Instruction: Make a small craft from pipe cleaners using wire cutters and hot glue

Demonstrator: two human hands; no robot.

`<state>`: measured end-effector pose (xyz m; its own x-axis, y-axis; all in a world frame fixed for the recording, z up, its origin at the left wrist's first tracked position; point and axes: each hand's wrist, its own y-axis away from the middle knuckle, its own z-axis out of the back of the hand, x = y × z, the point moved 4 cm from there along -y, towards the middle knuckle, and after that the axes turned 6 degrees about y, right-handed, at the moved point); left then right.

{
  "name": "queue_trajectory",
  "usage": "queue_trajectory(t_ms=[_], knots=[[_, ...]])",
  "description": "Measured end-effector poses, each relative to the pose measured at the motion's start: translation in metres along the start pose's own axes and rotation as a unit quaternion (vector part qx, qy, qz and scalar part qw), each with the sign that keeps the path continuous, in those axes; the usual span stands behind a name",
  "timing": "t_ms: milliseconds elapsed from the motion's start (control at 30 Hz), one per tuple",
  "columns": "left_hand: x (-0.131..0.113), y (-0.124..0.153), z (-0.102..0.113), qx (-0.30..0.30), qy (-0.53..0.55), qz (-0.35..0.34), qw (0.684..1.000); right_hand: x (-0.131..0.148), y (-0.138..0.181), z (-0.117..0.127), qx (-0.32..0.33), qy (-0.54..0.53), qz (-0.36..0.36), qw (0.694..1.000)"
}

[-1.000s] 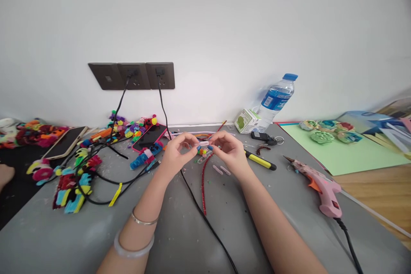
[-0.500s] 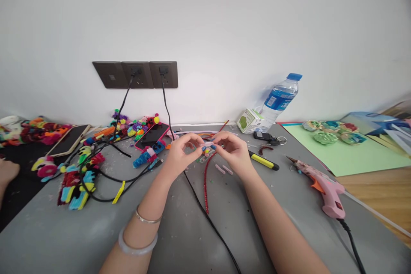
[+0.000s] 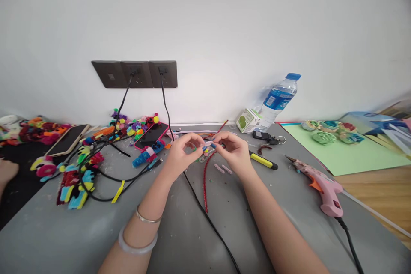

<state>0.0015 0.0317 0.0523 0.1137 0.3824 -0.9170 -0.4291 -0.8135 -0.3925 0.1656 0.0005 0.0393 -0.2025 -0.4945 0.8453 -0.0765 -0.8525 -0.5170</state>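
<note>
Above the middle of the table, my left hand (image 3: 183, 154) and my right hand (image 3: 233, 152) meet fingertip to fingertip. Both are closed in a pinch on one short pale pink pipe cleaner piece (image 3: 208, 143), which is partly covered by the fingers. Two more short pink pipe cleaner pieces (image 3: 226, 169) lie on the table just below my right fingers. A long red pipe cleaner (image 3: 205, 184) curves from behind my hands toward me. Small coloured bits under my fingertips are too small to make out.
A pink glue gun (image 3: 327, 192) lies at the right, near a yellow cutter (image 3: 263, 160). A water bottle (image 3: 278, 100) leans on the wall. Black cables (image 3: 205, 212) cross the grey table (image 3: 180, 239). Colourful pipe cleaner figures (image 3: 75, 184) lie left, near another person's hand (image 3: 8, 171).
My hands keep their pinch in nearly the same place, with only a slight shift of the fingers. The whole view has moved very slightly.
</note>
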Motion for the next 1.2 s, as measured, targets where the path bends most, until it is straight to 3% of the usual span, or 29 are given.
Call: queue_trajectory(t_ms=[433, 700, 1200], knots=[[-0.0012, 0.0, -0.0008, -0.009, 0.007, -0.004, 1.0, -0.0007, 0.0002, -0.0009, -0.001, -0.004, -0.024, 1.0], [-0.0004, 0.0001, -0.0001, -0.022, 0.005, -0.011, 1.0, -0.0027, -0.0019, -0.0023, 0.036, -0.048, -0.058, 0.997], [0.0084, -0.0011, 0.0041, -0.043, 0.041, 0.006, 0.998, -0.0084, -0.0018, 0.0038, -0.005, -0.018, -0.042, 0.999]])
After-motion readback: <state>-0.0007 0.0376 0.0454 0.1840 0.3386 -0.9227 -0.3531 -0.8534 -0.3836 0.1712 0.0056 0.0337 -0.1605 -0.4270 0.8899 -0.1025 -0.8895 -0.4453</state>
